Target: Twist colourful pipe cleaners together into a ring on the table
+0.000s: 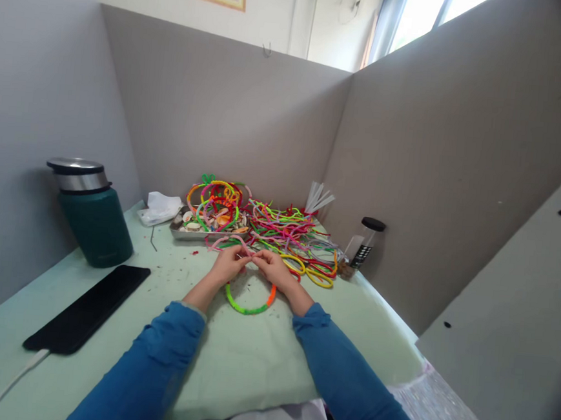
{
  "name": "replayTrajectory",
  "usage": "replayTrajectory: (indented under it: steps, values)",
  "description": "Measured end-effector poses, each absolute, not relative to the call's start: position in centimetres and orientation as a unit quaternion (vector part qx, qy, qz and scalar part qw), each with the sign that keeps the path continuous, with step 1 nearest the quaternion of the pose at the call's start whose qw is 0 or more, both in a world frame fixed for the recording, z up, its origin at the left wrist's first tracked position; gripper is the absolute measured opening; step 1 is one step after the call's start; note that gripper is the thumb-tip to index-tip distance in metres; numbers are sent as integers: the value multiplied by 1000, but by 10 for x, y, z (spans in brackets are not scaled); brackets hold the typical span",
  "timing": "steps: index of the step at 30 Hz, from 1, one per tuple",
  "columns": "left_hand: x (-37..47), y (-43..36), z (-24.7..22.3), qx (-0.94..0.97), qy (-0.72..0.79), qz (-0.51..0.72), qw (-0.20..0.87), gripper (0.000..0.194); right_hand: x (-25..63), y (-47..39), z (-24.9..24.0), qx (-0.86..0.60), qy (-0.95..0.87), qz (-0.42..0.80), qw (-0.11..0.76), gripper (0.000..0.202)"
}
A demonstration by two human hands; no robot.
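My left hand (230, 264) and my right hand (273, 269) meet over the middle of the table, fingertips pinched close together. Between them they hold a hoop wrapped in fuzzy pipe cleaners (248, 310), its lower curve green and yellow-green with an orange stretch on the right. A pink pipe cleaner (233, 239) loops out above the fingers and appears to run into the pinch. The fingers cover the hoop's top. Just beyond the hands lies a heap of loose pipe cleaners (289, 227) in many colours.
Behind my left hand, a metal tray (195, 236) bears shells and finished-looking coloured hoops (220, 199). White plastic (160, 207), a green flask (92, 221) and a charging black phone (89, 308) are on the left. Clear strips (317, 199) and a black-capped bottle (362, 245) stand right. Grey partitions (221, 95) enclose the table.
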State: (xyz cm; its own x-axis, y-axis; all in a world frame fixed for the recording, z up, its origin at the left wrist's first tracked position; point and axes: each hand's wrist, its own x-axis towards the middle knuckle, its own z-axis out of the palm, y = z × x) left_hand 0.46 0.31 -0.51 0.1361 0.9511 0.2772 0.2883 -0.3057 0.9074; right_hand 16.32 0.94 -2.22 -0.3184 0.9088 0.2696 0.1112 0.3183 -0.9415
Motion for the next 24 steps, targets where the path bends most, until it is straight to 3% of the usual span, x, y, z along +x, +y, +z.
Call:
replayTrajectory:
  steps: [24]
  values:
    - [3,3,-5,670,467,458,351,26,163,12,-24,-385,-688,423,446,23]
